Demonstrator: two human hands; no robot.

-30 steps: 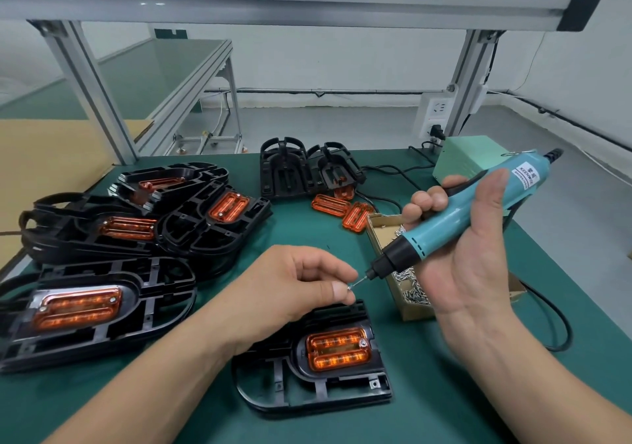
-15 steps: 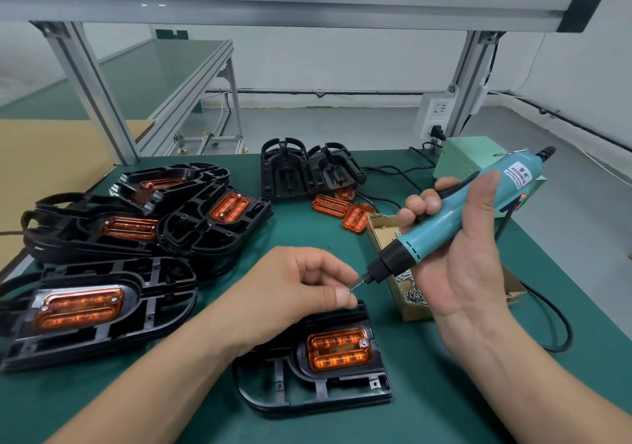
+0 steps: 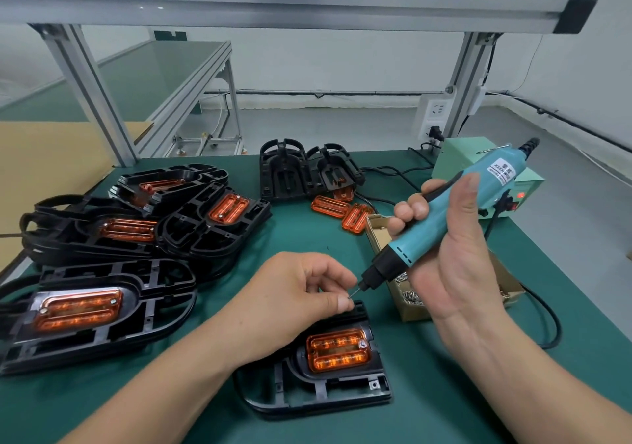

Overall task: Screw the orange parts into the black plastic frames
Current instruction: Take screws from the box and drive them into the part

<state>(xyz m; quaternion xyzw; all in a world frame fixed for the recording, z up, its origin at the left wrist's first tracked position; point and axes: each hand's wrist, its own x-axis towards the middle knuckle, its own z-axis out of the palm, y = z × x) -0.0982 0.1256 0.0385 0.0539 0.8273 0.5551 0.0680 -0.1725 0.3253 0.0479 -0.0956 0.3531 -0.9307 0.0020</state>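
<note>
A black plastic frame (image 3: 321, 397) lies on the green mat in front of me with an orange part (image 3: 337, 349) seated in it; a screw shows at the part's right corner. Above it my left hand (image 3: 294, 296) pinches a small screw (image 3: 349, 297) against the bit of a teal electric screwdriver (image 3: 441, 224). My right hand (image 3: 451, 255) grips that screwdriver, tilted with its tip pointing down-left. Loose orange parts (image 3: 342, 212) lie further back by two bare black frames (image 3: 307, 171).
A pile of black frames with orange parts (image 3: 136, 224) fills the left of the mat. A cardboard box of screws (image 3: 408, 294) sits behind the screwdriver. A green power unit (image 3: 492, 169), its cable and a socket stand at the back right. Aluminium posts rise behind.
The screwdriver has tilted a little and its tip has come down-left to meet the screw in my left hand. My left hand has hardly moved.
</note>
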